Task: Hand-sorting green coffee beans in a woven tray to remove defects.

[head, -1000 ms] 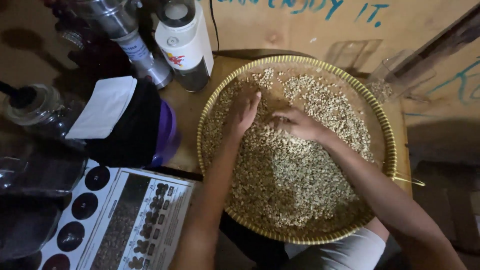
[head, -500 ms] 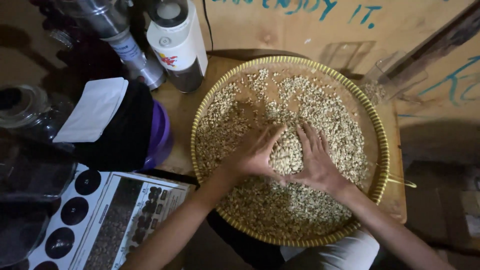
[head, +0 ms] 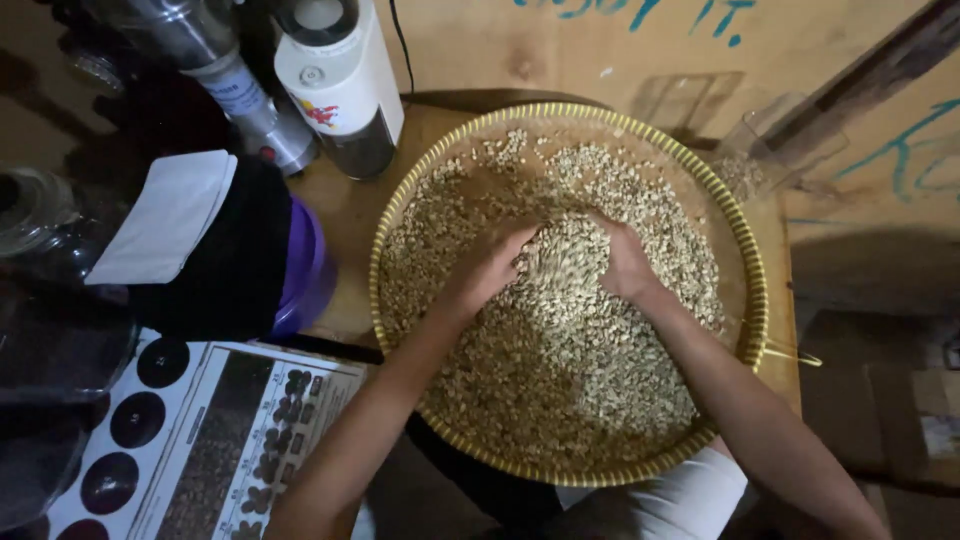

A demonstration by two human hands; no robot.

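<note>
Beans [head: 560, 350], pale and unroasted, fill the round woven tray [head: 755, 300] at centre frame on the worktop, where the left hand [head: 490, 268] and right hand [head: 625, 262], each grip cupped loosely open, heap a mound between them, apparently mid-gather, calling for a steady inward scoop.

A wooden table [head: 350, 215] carries a round woven tray [head: 755, 300] at centre frame. At upper left stand a white cylindrical grinder [head: 340, 85] and a metal one [head: 235, 90]; a purple bowl [head: 305, 270] sits left, a printed chart [head: 215, 440] lower left.
</note>
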